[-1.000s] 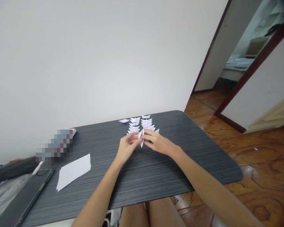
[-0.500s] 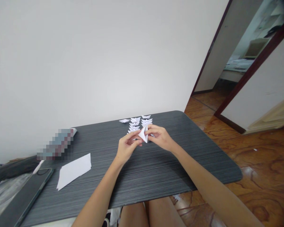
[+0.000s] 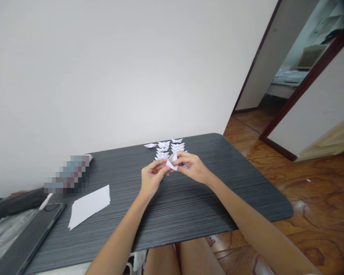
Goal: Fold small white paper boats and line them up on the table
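A small folded white paper [image 3: 172,164] is held above the middle of the table, its flaps partly spread. My left hand [image 3: 154,175] pinches its left side between thumb and fingers. On the other side my right hand [image 3: 192,167] grips the paper, thumb below and fingers above. Just beyond my hands, several folded paper boats [image 3: 163,149] stand in two rows near the wall. One more paper boat [image 3: 150,145] sits apart at the left of the rows. The nearest boats are partly hidden by my hands.
A stack of white paper sheets [image 3: 89,206] lies at the left of the dark table [image 3: 212,214]. Left of it are a long dark flat object [image 3: 31,236] and a pixelated item [image 3: 71,172]. A white wall [image 3: 132,76] borders the table's far edge.
The folded paper has been turned and its near flap now tilts down, showing more of its inside. My left fingers have shifted, with the thumb now on the paper.
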Demonstrator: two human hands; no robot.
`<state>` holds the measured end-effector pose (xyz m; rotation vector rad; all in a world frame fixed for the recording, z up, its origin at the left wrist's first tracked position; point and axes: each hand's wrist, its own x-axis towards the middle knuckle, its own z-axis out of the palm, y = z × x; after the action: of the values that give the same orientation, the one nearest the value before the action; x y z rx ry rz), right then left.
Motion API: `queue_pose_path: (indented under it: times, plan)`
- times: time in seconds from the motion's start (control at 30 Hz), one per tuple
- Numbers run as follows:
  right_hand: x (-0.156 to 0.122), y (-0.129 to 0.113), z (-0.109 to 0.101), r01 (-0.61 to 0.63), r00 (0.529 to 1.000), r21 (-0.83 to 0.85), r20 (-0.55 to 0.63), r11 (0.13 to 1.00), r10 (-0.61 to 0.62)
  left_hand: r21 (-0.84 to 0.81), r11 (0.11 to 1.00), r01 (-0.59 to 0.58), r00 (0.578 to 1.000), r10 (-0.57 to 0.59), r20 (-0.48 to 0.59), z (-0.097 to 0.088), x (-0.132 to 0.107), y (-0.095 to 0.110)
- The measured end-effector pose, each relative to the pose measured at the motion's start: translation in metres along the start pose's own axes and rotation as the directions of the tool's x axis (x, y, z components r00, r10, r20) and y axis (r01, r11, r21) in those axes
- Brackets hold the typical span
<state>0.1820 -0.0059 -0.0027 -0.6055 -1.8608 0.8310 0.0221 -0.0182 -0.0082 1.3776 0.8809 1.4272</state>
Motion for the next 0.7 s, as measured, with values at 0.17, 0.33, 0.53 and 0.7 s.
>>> queue_pose_path:
  times: [0.17,0.33,0.53,0.7]
  plan:
    - [-0.001,0.000,0.004,-0.038,0.998,0.073,-0.038,0.997,0.041,0.012,1.000,0.008,1.000,-0.008,-0.017,0.000,-0.001,-0.001]
    - [-0.001,0.001,0.008,-0.080,0.993,0.107,-0.082,0.991,0.089,0.032,0.999,-0.010,0.999,0.009,0.047,0.001,-0.002,-0.002]
    - [0.000,-0.001,0.003,-0.068,0.995,-0.015,-0.079,0.998,0.067,0.170,0.975,-0.144,0.980,0.117,0.162,-0.007,0.000,-0.002]
    - [-0.001,-0.003,0.003,-0.008,0.997,-0.143,0.071,0.990,0.018,0.286,0.914,-0.287,0.945,0.221,0.241,-0.011,0.003,0.000]
